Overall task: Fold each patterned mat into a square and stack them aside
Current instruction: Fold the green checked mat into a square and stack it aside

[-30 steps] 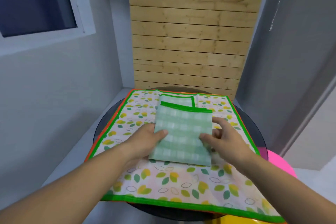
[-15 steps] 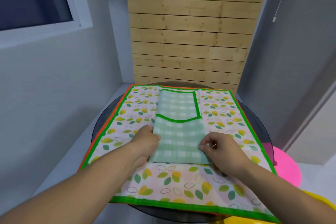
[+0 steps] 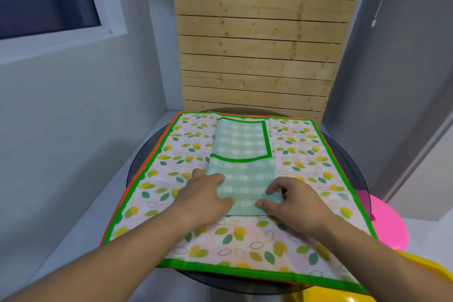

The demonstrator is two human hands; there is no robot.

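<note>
Working on the check mat [image 3: 241,154], a narrow folded strip flat on the spread leaf mat [image 3: 306,152] atop the round table [image 3: 345,162]. Runs lengthwise straight away from the body, with the near end under both hands and the far end, a flap bound in green, well beyond the fingers. Pressing down with the left hand [image 3: 204,197] on the near left edge, fingers nearly straight and laid flat, gripping nothing as far as can be seen. Pinching the near right corner with the right hand [image 3: 299,200], thumb and bent forefinger closed on a small raised bit of cloth. Looks like the start of a fold across the short way. Probably calls for carrying the near end forward along that long axis toward the bound flap, so as to shorten the strip to a square. Equally near for both hands, one at each near corner, but with a true hold by the right alone. Cannot count the layers in the strip, nor tell the left fingertips to be over or under the edge, being masked by the hand itself. Cannot make out much beneath the leaf mat beyond an orange edge [image 3: 122,212] peeping out on the left, likely another mat. No finished stack anywhere in sight. Cut off at lower right: a pink stool [image 3: 387,223] and something yellow [image 3: 429,274], not identifiable.
</note>
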